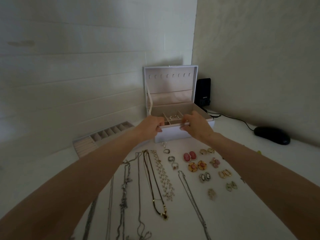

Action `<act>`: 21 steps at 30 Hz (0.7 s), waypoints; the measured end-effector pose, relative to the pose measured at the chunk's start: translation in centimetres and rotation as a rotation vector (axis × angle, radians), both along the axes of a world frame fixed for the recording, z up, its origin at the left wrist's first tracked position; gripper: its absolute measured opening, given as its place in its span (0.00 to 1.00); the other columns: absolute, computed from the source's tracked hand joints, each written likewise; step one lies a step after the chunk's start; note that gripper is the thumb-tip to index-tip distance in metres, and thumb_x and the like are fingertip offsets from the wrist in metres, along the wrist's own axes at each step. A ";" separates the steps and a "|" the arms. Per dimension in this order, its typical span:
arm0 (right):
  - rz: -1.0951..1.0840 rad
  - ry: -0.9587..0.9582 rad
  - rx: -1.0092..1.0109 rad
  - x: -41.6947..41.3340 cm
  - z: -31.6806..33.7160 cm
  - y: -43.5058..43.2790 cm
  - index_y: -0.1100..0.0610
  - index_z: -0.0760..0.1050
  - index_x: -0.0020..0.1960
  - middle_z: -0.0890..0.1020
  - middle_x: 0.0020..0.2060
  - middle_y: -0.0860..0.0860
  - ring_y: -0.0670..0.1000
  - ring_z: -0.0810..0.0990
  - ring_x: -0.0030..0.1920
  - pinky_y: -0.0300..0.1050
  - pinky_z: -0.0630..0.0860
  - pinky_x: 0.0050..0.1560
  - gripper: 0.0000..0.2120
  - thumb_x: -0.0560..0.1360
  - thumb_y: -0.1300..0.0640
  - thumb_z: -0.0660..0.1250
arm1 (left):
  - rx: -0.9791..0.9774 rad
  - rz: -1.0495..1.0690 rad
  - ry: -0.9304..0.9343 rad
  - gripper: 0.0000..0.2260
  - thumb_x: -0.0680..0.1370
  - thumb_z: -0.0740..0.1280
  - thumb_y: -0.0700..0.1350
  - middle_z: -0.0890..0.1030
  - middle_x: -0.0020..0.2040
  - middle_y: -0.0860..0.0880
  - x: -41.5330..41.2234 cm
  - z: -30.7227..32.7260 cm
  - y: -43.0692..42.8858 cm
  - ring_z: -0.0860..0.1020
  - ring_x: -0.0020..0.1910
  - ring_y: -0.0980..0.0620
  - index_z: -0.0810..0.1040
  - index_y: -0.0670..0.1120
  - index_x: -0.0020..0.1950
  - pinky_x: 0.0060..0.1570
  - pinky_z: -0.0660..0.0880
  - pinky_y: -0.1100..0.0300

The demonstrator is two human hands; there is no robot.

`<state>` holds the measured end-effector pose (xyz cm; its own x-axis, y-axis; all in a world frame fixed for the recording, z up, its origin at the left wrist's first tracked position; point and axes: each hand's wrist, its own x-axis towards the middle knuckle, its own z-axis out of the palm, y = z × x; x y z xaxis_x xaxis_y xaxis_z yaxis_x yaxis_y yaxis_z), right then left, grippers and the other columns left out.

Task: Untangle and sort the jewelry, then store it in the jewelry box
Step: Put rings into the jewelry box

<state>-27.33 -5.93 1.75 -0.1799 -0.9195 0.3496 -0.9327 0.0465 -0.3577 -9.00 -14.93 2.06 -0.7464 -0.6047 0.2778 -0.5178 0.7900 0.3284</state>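
Beside a ring tray [110,132], the left hand [152,126] curls its fingers over the front rim of the open jewelry box [173,135] at the back of the table [242,213], the right hand [196,125] pinching the same rim; dragged forward, the box would likely scatter the sorted earrings [190,156] lying near it.

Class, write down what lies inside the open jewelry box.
Inside the jewelry box, divided compartments show; one holds a small beaded piece. The left hand and right hand, gripping its front rim, cover the nearest compartments.
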 end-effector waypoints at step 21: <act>0.379 0.465 -0.092 9.9 0.3 -3.0 0.52 0.76 0.61 0.76 0.58 0.52 0.56 0.70 0.62 0.50 0.65 0.59 0.15 0.75 0.56 0.66 | 0.144 0.540 -0.485 0.32 0.69 0.71 0.62 0.75 0.62 0.46 8.6 1.8 0.4 0.74 0.59 0.47 0.68 0.46 0.67 0.53 0.71 0.55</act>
<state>-17.44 -8.93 2.02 0.3449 -0.8519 0.3941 -0.9377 -0.3311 0.1049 -0.41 -14.57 3.90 -0.3531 -0.9282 -0.1173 -0.9356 0.3502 0.0450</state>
